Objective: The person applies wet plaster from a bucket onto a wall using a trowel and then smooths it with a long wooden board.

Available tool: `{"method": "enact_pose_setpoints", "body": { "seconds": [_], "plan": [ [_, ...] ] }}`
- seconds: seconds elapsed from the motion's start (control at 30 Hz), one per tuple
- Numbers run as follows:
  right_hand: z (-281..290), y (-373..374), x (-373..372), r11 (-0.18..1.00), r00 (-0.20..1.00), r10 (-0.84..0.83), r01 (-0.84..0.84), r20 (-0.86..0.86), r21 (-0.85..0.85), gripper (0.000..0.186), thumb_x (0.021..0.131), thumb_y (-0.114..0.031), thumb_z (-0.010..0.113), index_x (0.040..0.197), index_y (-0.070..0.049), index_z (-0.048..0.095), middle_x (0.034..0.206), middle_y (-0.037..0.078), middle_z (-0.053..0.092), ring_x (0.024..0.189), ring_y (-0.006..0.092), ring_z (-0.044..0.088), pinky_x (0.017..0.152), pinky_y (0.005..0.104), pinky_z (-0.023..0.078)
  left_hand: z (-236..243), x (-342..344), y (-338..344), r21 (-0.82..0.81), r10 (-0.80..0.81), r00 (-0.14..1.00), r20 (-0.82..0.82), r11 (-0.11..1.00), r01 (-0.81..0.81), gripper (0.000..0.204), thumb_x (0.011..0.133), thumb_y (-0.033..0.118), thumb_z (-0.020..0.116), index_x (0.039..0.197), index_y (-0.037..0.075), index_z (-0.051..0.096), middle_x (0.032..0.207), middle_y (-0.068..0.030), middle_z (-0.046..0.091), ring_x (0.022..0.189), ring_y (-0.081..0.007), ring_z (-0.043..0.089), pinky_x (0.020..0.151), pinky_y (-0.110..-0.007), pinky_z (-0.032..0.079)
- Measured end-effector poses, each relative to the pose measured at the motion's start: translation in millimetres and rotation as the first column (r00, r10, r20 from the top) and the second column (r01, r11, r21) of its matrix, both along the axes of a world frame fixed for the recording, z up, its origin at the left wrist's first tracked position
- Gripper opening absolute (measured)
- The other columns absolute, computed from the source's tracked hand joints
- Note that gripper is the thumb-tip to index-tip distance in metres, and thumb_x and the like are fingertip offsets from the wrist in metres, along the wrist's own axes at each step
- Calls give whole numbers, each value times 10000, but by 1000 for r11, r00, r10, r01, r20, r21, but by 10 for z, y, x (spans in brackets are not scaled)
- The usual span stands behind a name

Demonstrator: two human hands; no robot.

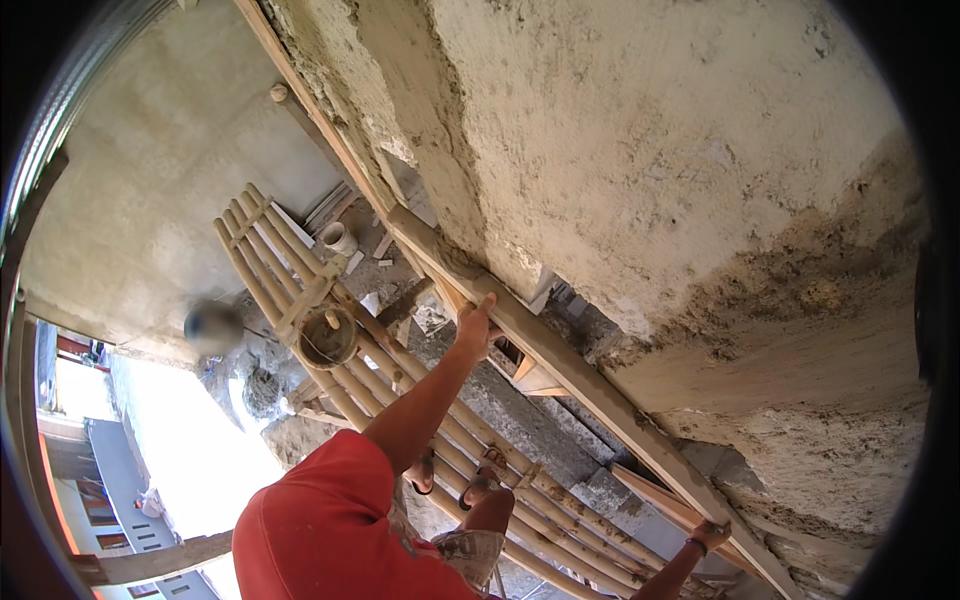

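A long wooden board (590,385), smeared with mortar, lies slantwise along the rough plastered wall (640,170). My left hand (475,328) grips its upper part, thumb over the edge. Farther down the same board, my right hand (710,535) is wrapped around its edge, with a dark band at the wrist. Some of the fingers of both hands are hidden behind the wood. Wet, darker plaster (800,265) shows on the wall to the right of the board.
My feet in sandals (482,483) stand on a scaffold of bamboo poles (450,425). A round mortar bucket (328,336) rests on those poles to the left. Below are a white bucket (339,238) and rubble. An upright wooden batten (320,115) runs along the wall's edge.
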State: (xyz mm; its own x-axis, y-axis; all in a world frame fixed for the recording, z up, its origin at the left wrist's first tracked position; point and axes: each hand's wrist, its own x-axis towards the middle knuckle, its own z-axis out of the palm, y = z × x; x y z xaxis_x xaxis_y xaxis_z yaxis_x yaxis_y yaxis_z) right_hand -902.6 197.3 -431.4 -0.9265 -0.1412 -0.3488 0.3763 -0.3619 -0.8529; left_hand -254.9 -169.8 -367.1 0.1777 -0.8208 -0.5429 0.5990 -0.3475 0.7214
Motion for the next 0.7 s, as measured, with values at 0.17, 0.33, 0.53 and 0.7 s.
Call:
{"method": "enact_pose_setpoints", "body": {
  "seconds": [0.17,0.33,0.53,0.7],
  "plan": [
    [238,7,-17,998,996,-27,33,88,-59,420,841,-271,605,1148,14,566,1172,183,585,1065,310,577,936,434,476,274,-11,25,-15,-14,1000,14,1000,14,375,944,258,559,1149,-39,454,1058,-179,608,962,-315,639,862,-473,560],
    [519,17,-32,998,993,-8,16,119,-68,419,846,-297,591,1143,-2,573,1159,167,600,1053,296,586,917,424,481,616,-34,58,-51,-4,1000,5,999,4,364,948,261,552,1150,-27,459,1053,-171,615,965,-303,641,856,-472,563],
    [806,15,-33,998,998,-6,9,56,-59,438,848,-301,591,1165,-1,561,1192,170,584,1061,295,580,912,426,478,972,-41,34,-37,4,1000,16,999,-4,365,951,251,546,1156,-39,462,1063,-184,614,971,-306,640,852,-474,567],
    [1006,49,-88,998,999,11,-8,51,-62,432,862,-294,584,1178,-1,554,1182,161,582,1051,294,578,882,419,489,1250,-31,64,-66,-14,1000,20,998,15,383,952,249,543,1159,-58,444,1078,-206,601,975,-316,637,850,-478,570]
  ]
}}
